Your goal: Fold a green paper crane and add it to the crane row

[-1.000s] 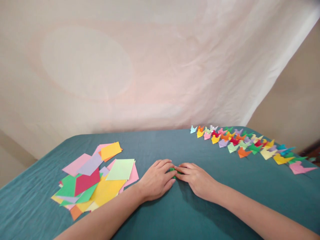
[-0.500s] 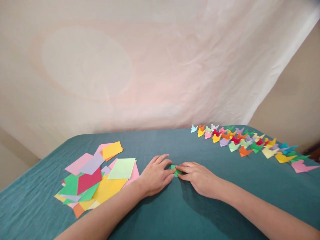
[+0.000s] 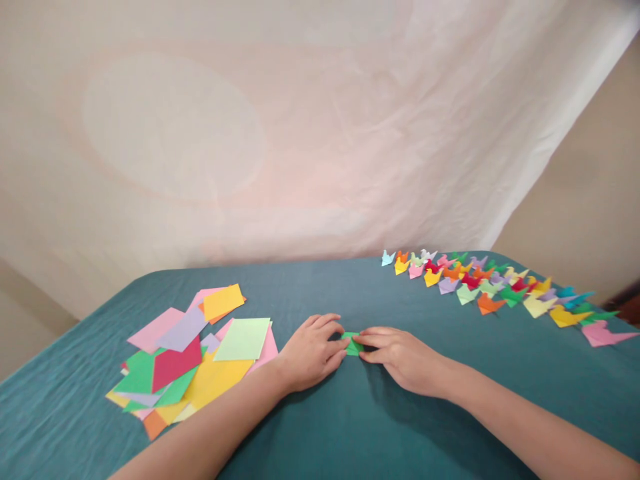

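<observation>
A small folded piece of green origami paper [image 3: 354,344] lies on the cloth between my hands. My left hand [image 3: 314,352] has its thumb and fingertips on the paper's left edge, with the other fingers bent above. From the opposite side, my right hand [image 3: 400,357] holds the right edge between the thumb and the fingers. Diagonal creases show on the part left uncovered; the fingertips hide both sides of it.
Loose coloured paper squares [image 3: 220,373] lie in an overlapping pile to the left, beside my left forearm. Rows of small folded paper birds [image 3: 493,287] stand at the right and far right. A green cloth [image 3: 300,440] covers the table; a pale sheet [image 3: 320,133] hangs behind.
More of the green paper's middle shows now, as my hands have moved slightly apart at its two edges. The view has shifted very slightly; the pile and birds stay put.
</observation>
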The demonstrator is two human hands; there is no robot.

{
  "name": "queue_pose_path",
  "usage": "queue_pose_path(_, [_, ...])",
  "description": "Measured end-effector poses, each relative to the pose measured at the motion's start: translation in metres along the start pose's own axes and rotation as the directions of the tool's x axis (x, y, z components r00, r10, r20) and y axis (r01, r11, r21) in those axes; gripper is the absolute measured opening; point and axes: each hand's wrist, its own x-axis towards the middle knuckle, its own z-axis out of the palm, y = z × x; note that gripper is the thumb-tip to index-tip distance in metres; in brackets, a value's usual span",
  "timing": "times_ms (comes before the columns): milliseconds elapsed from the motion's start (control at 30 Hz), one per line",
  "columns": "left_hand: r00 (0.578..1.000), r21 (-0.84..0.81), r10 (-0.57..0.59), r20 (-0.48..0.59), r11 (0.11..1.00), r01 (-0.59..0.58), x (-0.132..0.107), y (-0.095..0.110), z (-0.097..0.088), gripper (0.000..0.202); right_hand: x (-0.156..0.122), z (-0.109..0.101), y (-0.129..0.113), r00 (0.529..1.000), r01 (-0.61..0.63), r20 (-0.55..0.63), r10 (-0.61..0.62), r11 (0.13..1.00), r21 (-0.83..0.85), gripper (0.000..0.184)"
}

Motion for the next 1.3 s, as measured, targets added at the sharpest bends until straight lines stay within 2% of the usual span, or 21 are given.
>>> queue_pose_path(200, [0.999, -0.071, 0.018, -0.041, 0.997, -0.021, -0.001, -0.006, 0.008, 0.03, -0.004, 0.012, 0.009, 0.976, 0.007, -0.214, 0.03, 0.985, 0.172, 0.038])
queue_pose_path(300, [0.998, -0.081, 0.025, -0.053, 0.996, -0.029, -0.002, -0.007, 0.01, 0.029, -0.005, 0.019, 0.011, 0.946, -0.045, -0.296, 0.13, 0.96, 0.277, 0.038])
queue_pose_path(400, [0.998, -0.087, 0.035, -0.058, 0.995, -0.04, -0.002, -0.007, 0.009, 0.029, -0.003, 0.023, 0.009, 0.904, -0.156, -0.33, 0.273, 0.928, 0.338, 0.035])
queue_pose_path(500, [0.998, -0.109, 0.013, -0.064, 0.994, -0.02, -0.001, -0.006, 0.009, 0.027, 0.0, 0.024, 0.006, 0.868, -0.269, -0.319, 0.38, 0.901, 0.341, 0.027])
queue_pose_path(633, [0.998, -0.15, -0.037, -0.057, 0.988, 0.028, 0.001, -0.007, 0.01, 0.027, 0.003, 0.025, 0.002, 0.867, -0.349, -0.264, 0.422, 0.894, 0.282, 0.023])
queue_pose_path(800, [0.992, -0.21, -0.1, -0.074, 0.974, 0.082, 0.002, -0.008, 0.014, 0.043, 0.004, 0.023, -0.002, 0.887, -0.362, -0.213, 0.41, 0.904, 0.229, 0.025])
queue_pose_path(1033, [0.985, -0.383, -0.166, -0.038, 0.913, 0.139, 0.005, -0.005, 0.015, 0.042, 0.004, 0.021, -0.005, 0.899, -0.346, -0.19, 0.394, 0.906, 0.244, 0.023])
queue_pose_path(1200, [0.964, -0.547, -0.259, -0.061, 0.816, 0.184, 0.006, 0.001, 0.012, 0.046, 0.005, 0.022, -0.005, 0.871, -0.366, -0.219, 0.44, 0.878, 0.309, 0.037])
queue_pose_path(1300, [0.956, -0.603, -0.286, -0.071, 0.775, 0.187, 0.007, 0.004, 0.013, 0.047, 0.005, 0.022, -0.006, 0.86, -0.374, -0.218, 0.462, 0.859, 0.348, 0.034])
